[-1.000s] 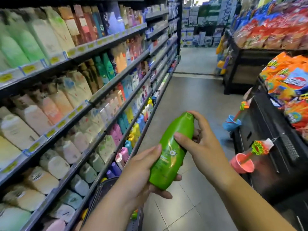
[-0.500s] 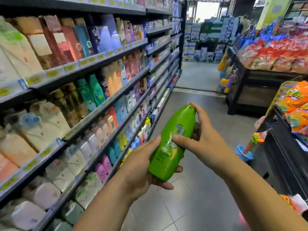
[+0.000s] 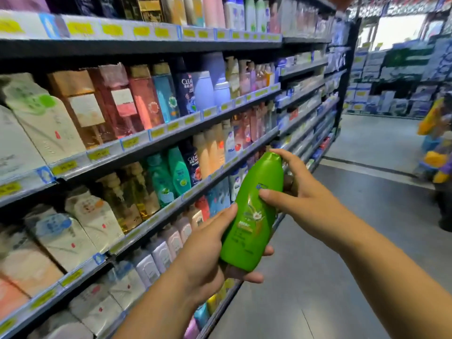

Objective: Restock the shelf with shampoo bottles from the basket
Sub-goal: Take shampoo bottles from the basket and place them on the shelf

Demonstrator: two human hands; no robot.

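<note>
Location: bottle [image 3: 252,211] held beside shelf [image 3: 171,135] | axis: near upright, cap tipped up-right | base gripped by curled left hand [image 3: 205,255] | upper half gripped by right hand [image 3: 300,199] | left hand nearer shelf

On the left, the shelves [image 3: 168,140] are packed: bottles [image 3: 146,101] stand shoulder to shoulder to the front edge, leaving only a low gap above their caps. The green bottle [image 3: 254,211], held by the left hand [image 3: 208,255] and right hand [image 3: 303,201], hangs just off the shelf fronts. Right of it the floor [image 3: 305,302] lies open, far back to stacked boxes [image 3: 396,77].
</note>
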